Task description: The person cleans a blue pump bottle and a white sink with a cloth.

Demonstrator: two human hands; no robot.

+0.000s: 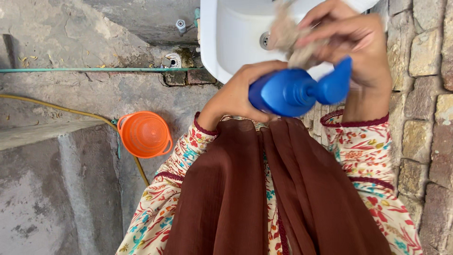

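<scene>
Hands noted over a white basin (231,42). Left hand (236,97) is wrapped around a blue bottle (283,92), tipped sideways with its flip cap (336,85) open. Right hand (349,42) is clenched on a beige scrubbing pad (290,40), held just above the cap. Judgement: keep the spout directly beneath the pad and over the basin, squeeze gently, so nothing drips onto the brown scarf (264,189). Orange strainer (144,134) lies on the concrete floor, well apart.
</scene>
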